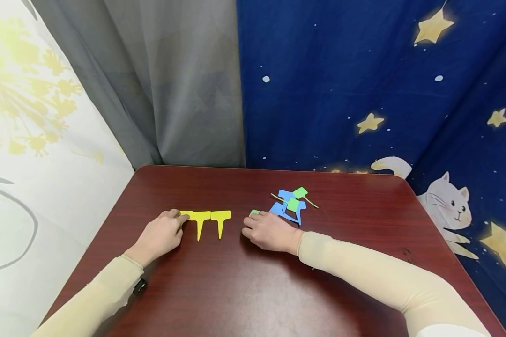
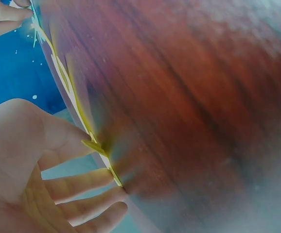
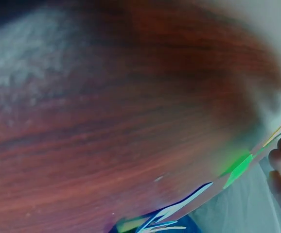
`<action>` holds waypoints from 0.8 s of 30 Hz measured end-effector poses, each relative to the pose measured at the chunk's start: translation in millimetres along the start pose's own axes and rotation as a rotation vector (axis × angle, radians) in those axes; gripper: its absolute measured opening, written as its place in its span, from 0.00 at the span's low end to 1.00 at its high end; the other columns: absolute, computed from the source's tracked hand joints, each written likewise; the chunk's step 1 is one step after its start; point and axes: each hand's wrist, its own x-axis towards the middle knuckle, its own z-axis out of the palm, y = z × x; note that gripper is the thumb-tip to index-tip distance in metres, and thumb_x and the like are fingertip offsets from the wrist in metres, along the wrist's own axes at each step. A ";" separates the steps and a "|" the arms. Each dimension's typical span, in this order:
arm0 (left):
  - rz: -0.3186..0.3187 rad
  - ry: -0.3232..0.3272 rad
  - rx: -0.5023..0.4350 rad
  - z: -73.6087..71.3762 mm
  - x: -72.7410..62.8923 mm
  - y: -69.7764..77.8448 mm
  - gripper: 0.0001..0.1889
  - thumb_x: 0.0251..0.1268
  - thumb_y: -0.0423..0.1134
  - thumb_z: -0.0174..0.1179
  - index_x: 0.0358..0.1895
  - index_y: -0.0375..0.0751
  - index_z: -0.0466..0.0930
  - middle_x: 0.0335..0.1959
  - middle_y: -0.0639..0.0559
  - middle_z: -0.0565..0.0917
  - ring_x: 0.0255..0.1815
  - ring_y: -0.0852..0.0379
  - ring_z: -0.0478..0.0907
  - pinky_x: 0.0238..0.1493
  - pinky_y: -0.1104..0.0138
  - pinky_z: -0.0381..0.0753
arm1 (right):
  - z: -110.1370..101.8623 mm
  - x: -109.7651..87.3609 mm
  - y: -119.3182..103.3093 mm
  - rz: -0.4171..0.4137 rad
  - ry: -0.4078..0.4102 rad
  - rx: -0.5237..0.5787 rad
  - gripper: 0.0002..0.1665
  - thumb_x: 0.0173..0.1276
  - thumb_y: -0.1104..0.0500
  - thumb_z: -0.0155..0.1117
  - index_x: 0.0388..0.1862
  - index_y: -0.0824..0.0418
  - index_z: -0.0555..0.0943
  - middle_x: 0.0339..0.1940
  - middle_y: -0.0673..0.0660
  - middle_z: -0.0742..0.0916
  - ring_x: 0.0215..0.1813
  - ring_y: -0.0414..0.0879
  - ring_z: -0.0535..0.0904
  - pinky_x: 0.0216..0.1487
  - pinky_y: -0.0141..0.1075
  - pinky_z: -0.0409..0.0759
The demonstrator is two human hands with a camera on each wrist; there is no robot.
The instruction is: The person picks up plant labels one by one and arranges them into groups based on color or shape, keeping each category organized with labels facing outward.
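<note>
Two yellow T-shaped plant labels, a middle one (image 1: 201, 216) and a right one (image 1: 221, 215), lie side by side with stems toward the person. At the row's left end my left hand (image 1: 162, 234) holds a third yellow plant label (image 1: 186, 213), thumb and fingertips at its edges; its stem is hidden from the head view. In the left wrist view, yellow plastic (image 2: 99, 148) shows between thumb and fingers. My right hand (image 1: 271, 231), fingers curled, pinches a green plant label (image 1: 255, 212) by its thin stem; the green head (image 3: 238, 171) shows in the right wrist view.
Beyond my right hand lies a loose pile of blue plant labels (image 1: 277, 209) and green plant labels (image 1: 293, 204), overlapping at odd angles. The dark red wooden table (image 1: 219, 290) has a grey curtain (image 1: 194, 84) and a blue star curtain (image 1: 320, 93) behind it.
</note>
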 end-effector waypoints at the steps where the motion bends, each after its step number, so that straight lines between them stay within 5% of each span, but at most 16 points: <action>1: -0.004 0.001 -0.001 0.3 -0.4 -0.5 0.18 0.62 0.32 0.62 0.56 0.35 0.84 0.52 0.36 0.80 0.51 0.38 0.78 0.43 0.46 0.83 | 0.4 -0.1 0.4 -0.006 0.006 0.008 0.08 0.71 0.59 0.58 0.33 0.52 0.82 0.31 0.49 0.78 0.34 0.44 0.75 0.35 0.35 0.76; 24: 0.031 0.024 0.014 2.4 -3.3 -2.0 0.20 0.61 0.32 0.63 0.58 0.40 0.83 0.46 0.39 0.80 0.44 0.40 0.78 0.35 0.48 0.84 | -4.6 10.7 5.9 -0.062 0.242 0.012 0.05 0.71 0.59 0.62 0.39 0.59 0.84 0.32 0.50 0.85 0.35 0.40 0.81 0.38 0.31 0.82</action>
